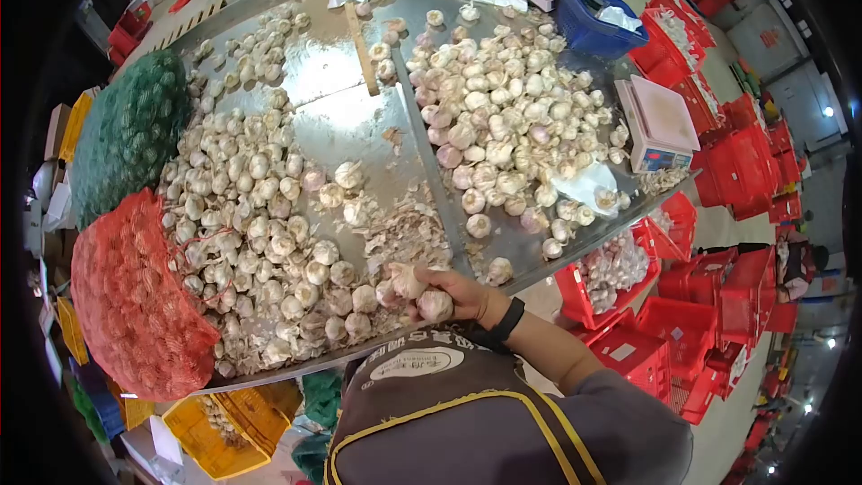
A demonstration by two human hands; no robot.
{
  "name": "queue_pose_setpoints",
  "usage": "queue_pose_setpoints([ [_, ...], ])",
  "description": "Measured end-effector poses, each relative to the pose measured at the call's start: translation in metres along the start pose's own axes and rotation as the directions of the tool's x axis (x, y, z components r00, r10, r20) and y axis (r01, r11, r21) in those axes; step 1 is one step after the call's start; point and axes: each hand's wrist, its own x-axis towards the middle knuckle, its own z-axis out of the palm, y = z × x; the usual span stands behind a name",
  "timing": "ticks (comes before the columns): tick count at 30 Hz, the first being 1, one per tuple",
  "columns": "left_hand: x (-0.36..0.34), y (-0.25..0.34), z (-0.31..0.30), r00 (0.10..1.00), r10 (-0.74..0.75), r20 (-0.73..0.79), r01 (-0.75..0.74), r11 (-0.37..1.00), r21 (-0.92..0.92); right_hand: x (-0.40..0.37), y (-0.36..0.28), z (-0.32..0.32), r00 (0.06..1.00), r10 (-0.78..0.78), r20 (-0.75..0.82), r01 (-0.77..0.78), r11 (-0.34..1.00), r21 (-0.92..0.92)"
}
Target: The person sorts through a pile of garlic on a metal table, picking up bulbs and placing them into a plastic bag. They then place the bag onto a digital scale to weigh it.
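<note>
My right hand (462,295), with a black band on its wrist, is at the near edge of the metal table (346,139). Its fingers are closed around garlic bulbs (435,305), at least one of them. Another bulb (406,281) is at the fingertips. Just left of the hand lies a large pile of loose garlic (260,207), with a heap of dry skins (409,232) above the fingers. A second garlic pile (512,108) lies beyond the metal divider (431,171). My left hand does not show.
Red (139,305) and green (130,130) net sacks stand at the left. A scale (660,121) and a blue basket (597,22) sit at the right. Red crates (687,332) are stacked beyond the right edge. A yellow crate (224,462) is below the near left edge.
</note>
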Motion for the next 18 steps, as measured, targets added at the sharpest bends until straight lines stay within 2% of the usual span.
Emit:
queue_pose_setpoints([
  [3, -0.018, -0.012, 0.022, 0.995, 0.025, -0.099, -0.033, 0.997, -0.073, 0.015, -0.004, -0.017, 1.0, -0.005, 0.015, 0.005, 1.0, -0.004],
  [4, -0.026, -0.018, 0.043, 0.986, 0.031, -0.162, -0.052, 0.991, -0.124, 0.01, -0.012, -0.003, 0.999, -0.029, -0.021, 0.03, 0.999, 0.039],
  [5, -0.038, -0.033, 0.097, 0.963, 0.024, -0.267, -0.091, 0.966, -0.243, 0.028, -0.006, 0.011, 0.998, 0.032, -0.048, -0.026, 0.994, 0.11],
  [7, -0.041, -0.04, 0.132, 0.941, 0.023, -0.337, -0.142, 0.932, -0.332, 0.035, -0.005, 0.014, 0.997, -0.059, -0.048, 0.055, 0.996, -0.075],
  [8, -0.039, -0.041, 0.143, 0.936, 0.028, -0.352, -0.164, 0.918, -0.362, 0.039, -0.001, 0.012, 0.998, -0.025, -0.059, 0.021, 0.998, -0.066],
  [10, -0.038, -0.042, 0.143, 0.929, 0.046, -0.367, -0.197, 0.901, -0.386, 0.041, -0.001, 0.011, 0.995, -0.072, -0.068, 0.06, 0.984, -0.169],
  [12, -0.038, -0.041, 0.138, 0.922, 0.065, -0.382, -0.226, 0.891, -0.393, 0.044, -0.004, 0.012, 0.995, -0.05, -0.092, 0.032, 0.982, -0.185],
  [13, -0.047, -0.013, 0.132, 0.919, 0.071, -0.388, -0.237, 0.885, -0.4, 0.046, -0.003, 0.012, 0.994, -0.033, -0.107, 0.012, 0.981, -0.191],
  [14, -0.102, 0.025, 0.096, 0.848, -0.014, -0.53, -0.159, 0.947, -0.279, 0.049, -0.003, 0.012, 0.993, -0.03, -0.116, 0.007, 0.981, -0.192],
  [15, -0.117, 0.017, 0.077, 0.654, -0.043, -0.755, -0.092, 0.986, -0.136, 0.053, -0.004, 0.012, 0.99, 0.013, -0.137, -0.034, 0.988, -0.153],
  [16, -0.129, 0.015, 0.054, 0.349, -0.07, -0.934, -0.065, 0.993, -0.098, 0.053, -0.007, 0.012, 0.987, 0.031, -0.16, -0.05, 0.992, -0.117],
  [17, -0.135, 0.024, 0.017, 0.097, -0.09, -0.991, -0.034, 0.995, -0.093, 0.056, -0.008, 0.008, 0.987, 0.113, -0.11, -0.114, 0.993, -0.002],
  [18, -0.131, 0.023, -0.017, -0.079, -0.036, -0.996, -0.08, 0.996, -0.03, 0.06, -0.007, -0.001, 0.991, 0.091, -0.101, -0.097, 0.994, -0.049],
])
